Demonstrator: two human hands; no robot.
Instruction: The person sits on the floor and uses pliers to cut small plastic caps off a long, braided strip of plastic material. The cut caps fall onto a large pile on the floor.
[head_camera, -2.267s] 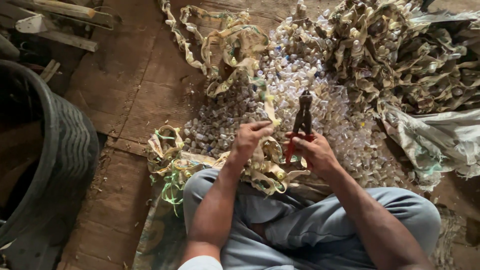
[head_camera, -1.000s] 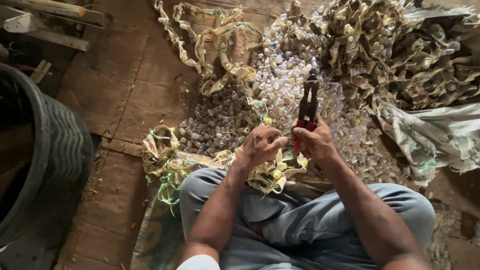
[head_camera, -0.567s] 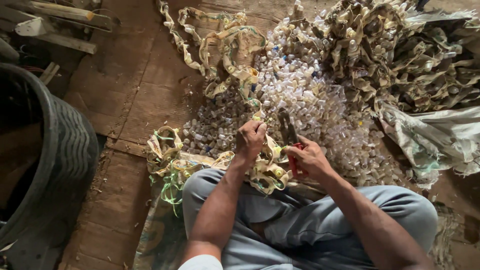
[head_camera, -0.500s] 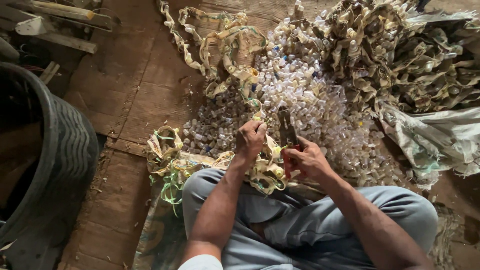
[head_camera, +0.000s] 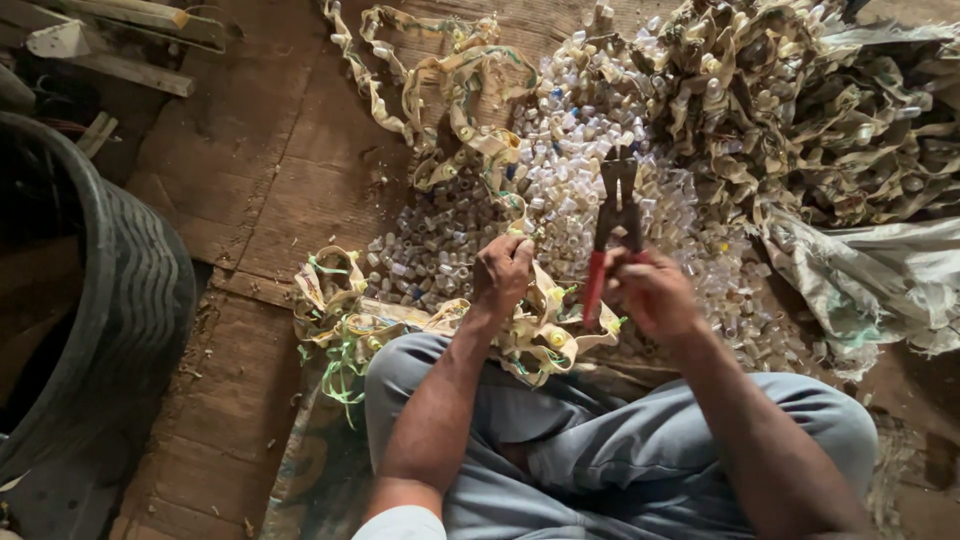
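I sit cross-legged on a wooden floor. My left hand pinches a long, crumpled yellowish strip that trails from the floor ahead to my lap. My right hand grips red-handled pliers, jaws pointing away from me, to the right of the strip and apart from it. Both hands hover over a heap of small clear and white plastic caps. Cut pieces of strip lie bunched by my left knee.
A big tangled pile of the same strips fills the upper right. A grey woven sack lies at right. A black ribbed tyre-like tub stands at left. Wooden planks lie at upper left.
My right hand swung the pliers from beside the strip near my left hand out to the right and upright. My left hand stayed on the strip.
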